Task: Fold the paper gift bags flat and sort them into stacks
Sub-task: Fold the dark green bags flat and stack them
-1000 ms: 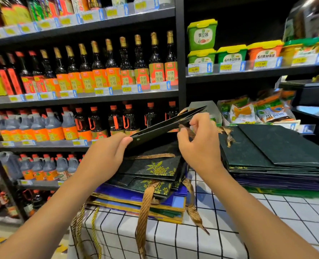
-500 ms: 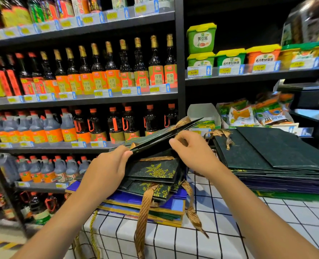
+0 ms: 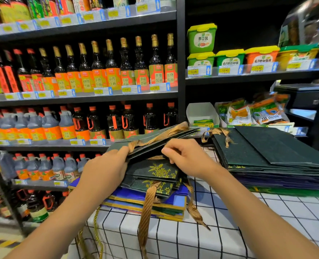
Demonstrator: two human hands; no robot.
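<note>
A dark green paper gift bag (image 3: 155, 139) with gold ribbon handles is held nearly flat above a pile. My left hand (image 3: 106, 169) grips its near left edge. My right hand (image 3: 186, 157) has its fingers curled round the bag's right underside. Below lies a messy pile of green floral bags (image 3: 155, 172) on top of blue bags (image 3: 175, 200), gold ribbons hanging over the table edge. To the right sits a neat stack of flat dark green bags (image 3: 270, 152), with blue and green ones underneath.
The piles rest on a white table with a black grid (image 3: 220, 230). Behind stand black shop shelves with sauce bottles (image 3: 106, 68), jugs (image 3: 42, 126), green and orange tubs (image 3: 229, 58) and snack packets (image 3: 248, 113). The floor shows at lower left.
The held bag has come down and flattened toward the pile. My right hand slid from the bag's upper edge to its lower right side. My left hand kept its grip.
</note>
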